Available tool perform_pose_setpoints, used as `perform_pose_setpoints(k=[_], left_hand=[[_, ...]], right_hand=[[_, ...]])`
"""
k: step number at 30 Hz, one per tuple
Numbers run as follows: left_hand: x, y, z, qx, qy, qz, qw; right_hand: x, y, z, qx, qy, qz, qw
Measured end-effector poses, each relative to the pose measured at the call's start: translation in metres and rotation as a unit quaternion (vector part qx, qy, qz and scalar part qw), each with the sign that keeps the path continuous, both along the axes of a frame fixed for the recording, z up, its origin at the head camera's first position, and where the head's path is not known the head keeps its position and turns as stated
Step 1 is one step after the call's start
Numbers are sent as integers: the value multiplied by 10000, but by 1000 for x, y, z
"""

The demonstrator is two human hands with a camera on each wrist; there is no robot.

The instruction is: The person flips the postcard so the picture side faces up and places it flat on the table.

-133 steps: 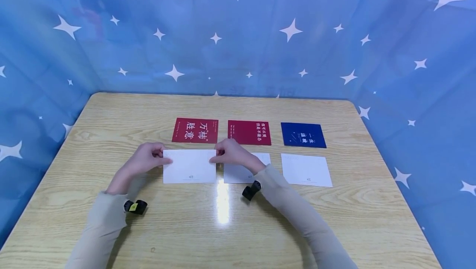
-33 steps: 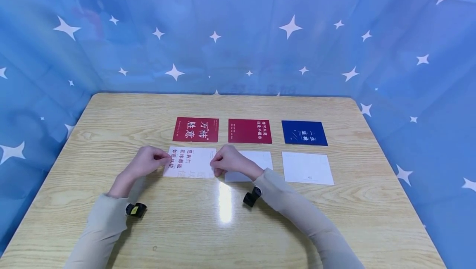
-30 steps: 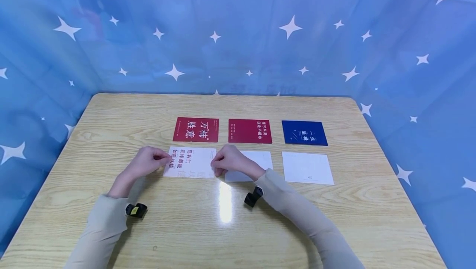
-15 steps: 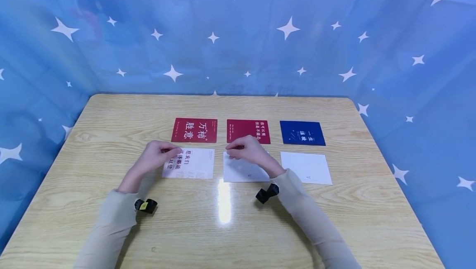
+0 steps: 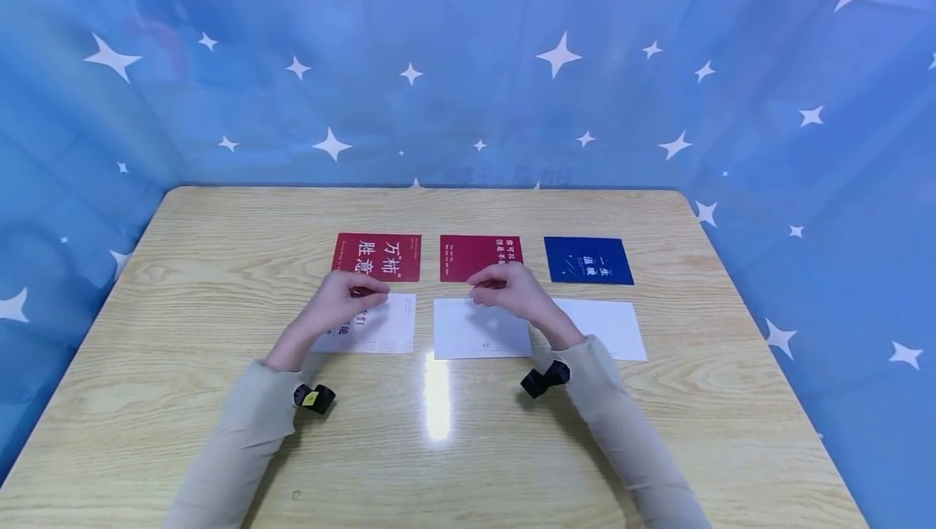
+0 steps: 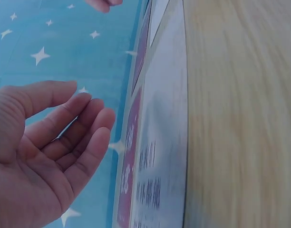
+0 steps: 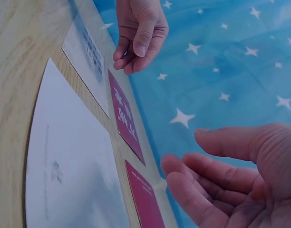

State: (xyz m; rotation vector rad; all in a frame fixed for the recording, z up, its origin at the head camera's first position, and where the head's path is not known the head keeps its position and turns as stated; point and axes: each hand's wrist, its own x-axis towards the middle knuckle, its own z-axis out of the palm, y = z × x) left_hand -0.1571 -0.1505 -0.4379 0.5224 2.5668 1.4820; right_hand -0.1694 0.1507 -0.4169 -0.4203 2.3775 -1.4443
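Observation:
My left hand (image 5: 339, 301) hovers over the left white card printed with dark characters (image 5: 395, 326), covering part of its lettering. Its fingers (image 6: 83, 164) are loosely bent, with a gap to the thumb and nothing between them. My right hand (image 5: 517, 293) is above the middle card, which lies plain white side up (image 5: 475, 338) with a tiny mark near its lower edge. In the right wrist view the right thumb (image 7: 231, 141) and fingers are apart and hold nothing. Behind the hands lie a red card with large white characters (image 5: 387, 246) and a second red card (image 5: 468, 257).
At the right of the back row lies a blue card (image 5: 585, 257); below it, a third white card (image 5: 610, 326) is partly hidden by the right wrist. The cards lie in two rows on a wooden table (image 5: 366, 456). A blue star-patterned cloth (image 5: 468, 90) hangs behind.
The left front card has been turned from its plain side to its printed side and laid down. Both hands have let go of it; they have both moved right.

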Motion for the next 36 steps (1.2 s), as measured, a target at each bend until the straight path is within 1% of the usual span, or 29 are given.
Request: perform_pose_setpoints(k=[2, 6, 12, 14, 17, 20, 25, 30, 36], left_hand=[[-1, 7, 0, 40, 82, -70, 9999], [-1, 22, 0, 67, 75, -128, 9999], [-3, 42, -4, 248, 125, -413, 9988], [-3, 48, -6, 337, 94, -483, 9982], [-2, 57, -8, 362, -77, -518, 9980], [-1, 65, -10, 296, -185, -536, 9979], [1, 75, -12, 69, -156, -434, 9989], [-1, 81, -15, -171, -227, -413, 9987], [-4, 86, -17, -374, -174, -410, 9983]], right_hand=[[1, 4, 1, -57, -15, -60, 10000], [2, 10, 2, -136, -44, -167, 9998], [2, 19, 1, -82, 79, -294, 9995], [2, 22, -1, -22, 137, -355, 9993], [2, 25, -3, 102, 211, -390, 9990], [2, 28, -5, 251, 185, -448, 9985], [2, 32, -9, 490, 54, -562, 9972], [4, 35, -13, 789, -64, -674, 9946], [5, 39, -17, 1089, -15, -726, 9914]])
